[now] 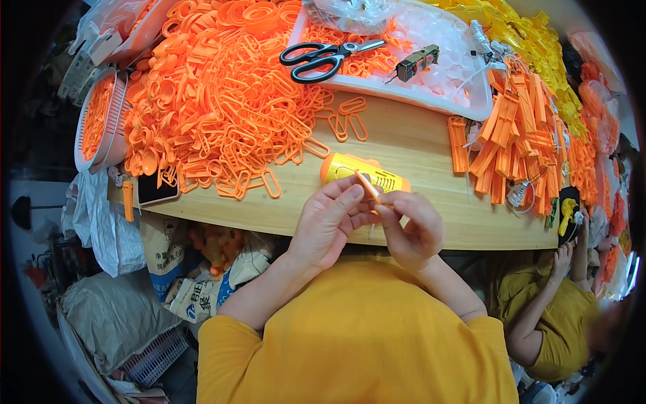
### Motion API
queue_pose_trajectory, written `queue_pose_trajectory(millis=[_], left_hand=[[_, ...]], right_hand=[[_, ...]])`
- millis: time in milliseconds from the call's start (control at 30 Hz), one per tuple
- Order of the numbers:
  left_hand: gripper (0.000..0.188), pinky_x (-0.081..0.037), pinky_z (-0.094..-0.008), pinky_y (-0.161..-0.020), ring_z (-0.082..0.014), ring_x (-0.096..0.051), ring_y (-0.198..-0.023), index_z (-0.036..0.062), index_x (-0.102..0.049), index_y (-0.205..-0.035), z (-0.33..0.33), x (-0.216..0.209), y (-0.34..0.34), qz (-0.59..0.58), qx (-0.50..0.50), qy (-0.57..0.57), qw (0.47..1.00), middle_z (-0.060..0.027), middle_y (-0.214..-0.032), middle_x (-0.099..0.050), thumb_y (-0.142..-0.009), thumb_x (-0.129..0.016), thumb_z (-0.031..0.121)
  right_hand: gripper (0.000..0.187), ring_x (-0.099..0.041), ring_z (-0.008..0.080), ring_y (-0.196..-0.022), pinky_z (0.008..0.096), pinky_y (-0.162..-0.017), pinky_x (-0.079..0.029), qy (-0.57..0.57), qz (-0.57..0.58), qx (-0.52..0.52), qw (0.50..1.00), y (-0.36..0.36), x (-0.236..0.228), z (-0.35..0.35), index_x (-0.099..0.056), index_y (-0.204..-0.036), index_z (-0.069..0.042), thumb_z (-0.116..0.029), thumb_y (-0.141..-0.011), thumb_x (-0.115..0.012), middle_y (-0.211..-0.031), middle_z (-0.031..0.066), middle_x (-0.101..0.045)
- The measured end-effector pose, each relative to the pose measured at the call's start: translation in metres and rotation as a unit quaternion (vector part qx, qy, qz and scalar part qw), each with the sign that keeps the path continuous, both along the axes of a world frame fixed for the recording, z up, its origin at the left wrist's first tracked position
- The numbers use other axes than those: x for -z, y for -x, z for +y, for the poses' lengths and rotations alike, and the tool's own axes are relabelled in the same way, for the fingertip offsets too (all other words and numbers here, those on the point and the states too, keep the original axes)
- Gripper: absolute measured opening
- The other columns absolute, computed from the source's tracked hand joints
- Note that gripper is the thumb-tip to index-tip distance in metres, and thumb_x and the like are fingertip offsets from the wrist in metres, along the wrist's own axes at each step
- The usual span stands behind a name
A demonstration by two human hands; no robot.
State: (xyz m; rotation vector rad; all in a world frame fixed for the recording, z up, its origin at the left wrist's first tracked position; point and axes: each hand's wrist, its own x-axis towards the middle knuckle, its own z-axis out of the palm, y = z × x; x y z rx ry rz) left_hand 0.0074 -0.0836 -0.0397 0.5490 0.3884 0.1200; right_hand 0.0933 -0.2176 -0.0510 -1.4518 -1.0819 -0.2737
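Near the table's front edge, my left hand [326,219] and my right hand [414,232] meet, both closed at the fingertips. Between them is a small, thin orange piece [367,186] with a pale, shiny face; its exact kind is hard to make out, as the fingers cover part of it. Just behind my fingers lies a yellow and orange plastic casing [343,166] with dark printed marks, partly hidden by the hands. Loose orange oblong plastic rings [350,121] lie on the wood beyond the left hand.
A big heap of orange plastic parts [215,101] covers the left. Black-handled scissors [323,60] and a small green-brown device [417,62] rest on a white tray [431,102]. Orange strips with wires [505,128] pile at right. A co-worker's arm [538,316] shows at far right.
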Motion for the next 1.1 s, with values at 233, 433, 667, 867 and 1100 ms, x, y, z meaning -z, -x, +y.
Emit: queue_pose_trajectory(millis=[233,433,667,867,1100], left_hand=[[0.025,-0.055,-0.0320,-0.083,-0.0155,-0.064,-0.096,0.0019,-0.061,-0.119,0.007,-0.005,-0.001,-0.006,0.023,-0.010,1.000,-0.0081,-0.106,-0.067,-0.096,-0.060,0.012],[0.028,-0.053,-0.0299,-0.082,-0.0139,-0.065,-0.091,0.0002,-0.064,-0.114,0.037,0.000,-0.008,-0.019,-0.029,-0.286,0.958,-0.0074,-0.101,-0.068,-0.087,-0.068,0.002],[0.026,-0.049,-0.0373,-0.077,-0.0291,-0.058,-0.087,-0.0004,-0.064,-0.101,0.056,-0.008,-0.009,-0.077,0.054,-0.782,0.616,-0.0133,-0.090,-0.056,-0.076,-0.070,0.003],[0.020,-0.048,-0.0400,-0.079,-0.0315,-0.056,-0.088,-0.0017,-0.063,-0.095,0.056,-0.012,-0.008,-0.068,0.110,-0.794,0.594,-0.0139,-0.090,-0.053,-0.076,-0.068,0.001],[0.020,-0.048,-0.0407,-0.078,-0.0322,-0.056,-0.087,-0.0019,-0.063,-0.094,0.048,-0.016,-0.007,-0.043,0.095,-0.799,0.593,-0.0150,-0.089,-0.052,-0.075,-0.068,0.000]], right_hand=[[0.056,-0.063,0.0231,-0.071,0.0297,-0.060,-0.049,0.049,-0.062,0.008,0.997,-0.001,0.010,0.001,-0.050,-0.121,-0.006,0.010,-0.074,-0.075,-0.098,0.0143,-0.069],[0.062,-0.058,0.0312,-0.097,0.0387,-0.083,-0.048,0.156,-0.042,0.083,0.983,-0.014,0.009,0.005,-0.051,-0.123,-0.003,-0.003,-0.069,-0.081,-0.107,0.0153,-0.063],[0.044,-0.056,0.0301,-0.108,0.0391,-0.095,-0.044,0.223,0.051,-0.030,0.973,-0.034,0.023,-0.001,-0.062,-0.109,-0.003,-0.008,-0.070,-0.081,-0.110,0.0134,-0.061],[0.038,-0.053,0.0284,-0.114,0.0375,-0.099,-0.042,0.187,0.132,-0.086,0.970,-0.037,0.025,0.007,-0.063,-0.108,-0.003,-0.005,-0.072,-0.077,-0.110,0.0118,-0.060],[0.027,-0.053,0.0245,-0.109,0.0353,-0.095,-0.042,0.141,0.167,-0.028,0.976,-0.026,0.041,0.019,-0.064,-0.100,-0.002,-0.005,-0.076,-0.076,-0.108,0.0111,-0.060]])
